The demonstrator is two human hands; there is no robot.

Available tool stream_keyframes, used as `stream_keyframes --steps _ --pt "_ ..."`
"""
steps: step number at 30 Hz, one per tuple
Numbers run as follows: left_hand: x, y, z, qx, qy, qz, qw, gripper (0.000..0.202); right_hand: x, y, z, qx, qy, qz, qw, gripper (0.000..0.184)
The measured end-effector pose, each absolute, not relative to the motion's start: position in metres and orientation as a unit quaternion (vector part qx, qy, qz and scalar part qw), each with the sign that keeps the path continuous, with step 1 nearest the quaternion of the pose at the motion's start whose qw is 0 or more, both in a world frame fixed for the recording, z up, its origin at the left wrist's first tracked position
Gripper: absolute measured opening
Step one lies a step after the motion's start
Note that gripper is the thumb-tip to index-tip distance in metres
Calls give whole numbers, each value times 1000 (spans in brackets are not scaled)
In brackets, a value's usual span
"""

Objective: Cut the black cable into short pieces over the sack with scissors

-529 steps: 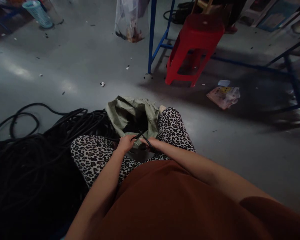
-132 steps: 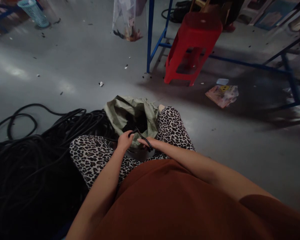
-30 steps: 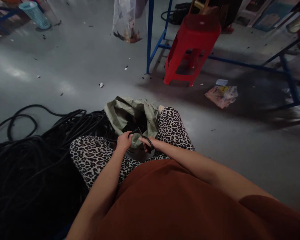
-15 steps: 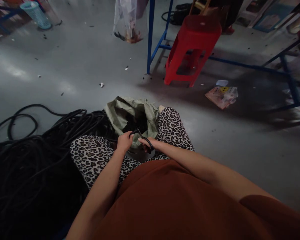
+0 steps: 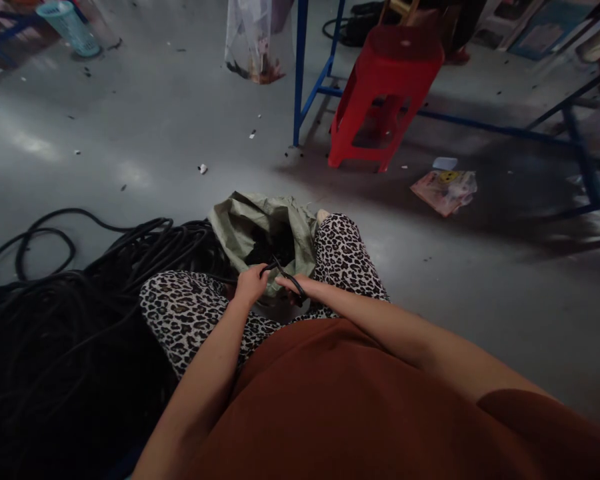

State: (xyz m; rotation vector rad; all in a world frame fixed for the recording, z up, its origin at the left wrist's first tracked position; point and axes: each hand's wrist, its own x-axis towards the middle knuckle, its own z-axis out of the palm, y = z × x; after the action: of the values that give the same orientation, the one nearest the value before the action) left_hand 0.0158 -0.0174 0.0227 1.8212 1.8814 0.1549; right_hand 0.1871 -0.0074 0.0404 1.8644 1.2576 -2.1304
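My left hand (image 5: 251, 285) is closed on a black rubber cord (image 5: 269, 267), whose short end sticks out past the fingers. In my right hand (image 5: 293, 283) is a pair of scissors (image 5: 300, 291) with black handles. The scissor blades meet the cord end just above the mouth of a grey-green woven sack (image 5: 226, 223). Dark pieces (image 5: 280, 245) lie inside the sack, too dim to make out singly. The sack stands open between my knees. To the left lies a big tangled heap of black cord (image 5: 125, 267), running up to my left knee.
A red plastic stool (image 5: 393, 73) stands ahead by a blue metal frame (image 5: 300, 80). A clear plastic bag (image 5: 260, 47) hangs left of it. A printed plastic packet (image 5: 445, 190) lies on the grey floor to the right. A light-blue basket (image 5: 73, 30) is at far left.
Hardly anything differs. Both hands stay over the sack, with the cord and scissors in nearly the same place; the left hand has shifted very slightly.
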Motion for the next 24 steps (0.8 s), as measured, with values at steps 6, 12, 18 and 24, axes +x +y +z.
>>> stream_keyframes --steps 6,12,18,24 --pt "15 -17 22 674 689 62 261 33 188 -6 35 588 429 -685 27 46" --pt "15 -17 23 672 691 58 259 33 188 -6 26 589 437 -679 27 48" --pt "16 -17 26 677 685 57 264 33 188 -5 24 598 433 -674 40 50" --pt "14 -19 20 703 653 67 273 34 189 -6 24 600 422 -678 44 52"
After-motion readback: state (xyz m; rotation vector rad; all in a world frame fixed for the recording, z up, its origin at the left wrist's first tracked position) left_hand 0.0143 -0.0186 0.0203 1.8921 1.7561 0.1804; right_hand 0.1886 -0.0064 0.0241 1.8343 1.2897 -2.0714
